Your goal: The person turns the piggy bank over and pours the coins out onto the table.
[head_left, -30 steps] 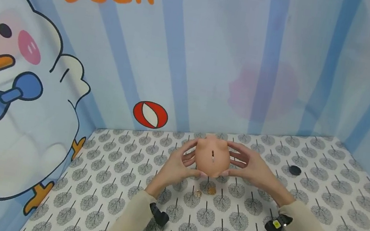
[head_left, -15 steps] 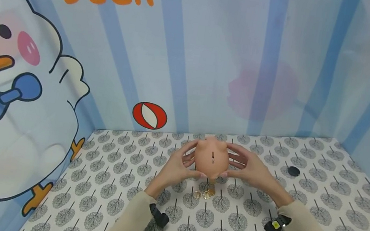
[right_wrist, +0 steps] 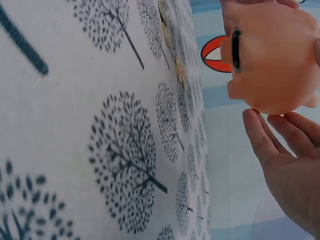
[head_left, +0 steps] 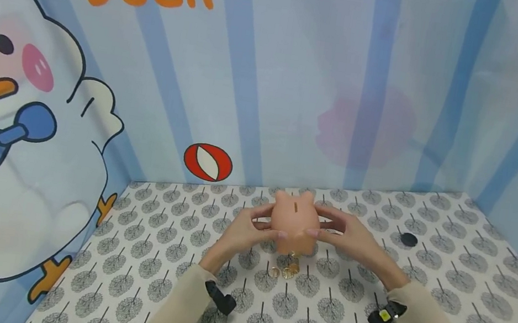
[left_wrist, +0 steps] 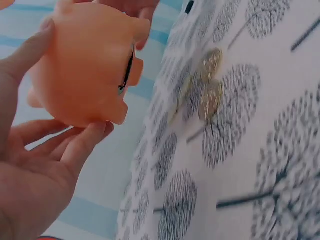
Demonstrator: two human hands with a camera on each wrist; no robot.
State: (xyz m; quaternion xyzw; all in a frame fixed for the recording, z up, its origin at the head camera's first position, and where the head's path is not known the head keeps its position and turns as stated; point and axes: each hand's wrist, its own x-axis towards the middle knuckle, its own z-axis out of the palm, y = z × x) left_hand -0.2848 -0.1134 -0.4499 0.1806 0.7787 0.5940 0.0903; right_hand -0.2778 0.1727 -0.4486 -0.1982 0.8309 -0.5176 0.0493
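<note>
A pink piggy bank (head_left: 294,222) is held up over the table between both hands, its coin slot and ears toward the top in the head view. My left hand (head_left: 245,232) grips its left side, thumb at the front and fingers behind. On the other side my right hand (head_left: 348,233) holds it the same way. Both wrist views show short feet and a dark opening (left_wrist: 128,70) in the belly, facing the table. Gold coins (head_left: 291,269) lie just below the bank; in the left wrist view, gold coins (left_wrist: 210,100) rest on the cloth.
A black round disc (head_left: 409,239), like a plug, lies on the table to the right. The table has a white cloth (head_left: 159,292) with grey tree prints. A curtain (head_left: 291,77) with cartoon ducks hangs behind and at both sides.
Both hands have tilted the piggy bank, so its ears now stand up and its slot sits higher in view. More coins have appeared on the cloth beneath it.
</note>
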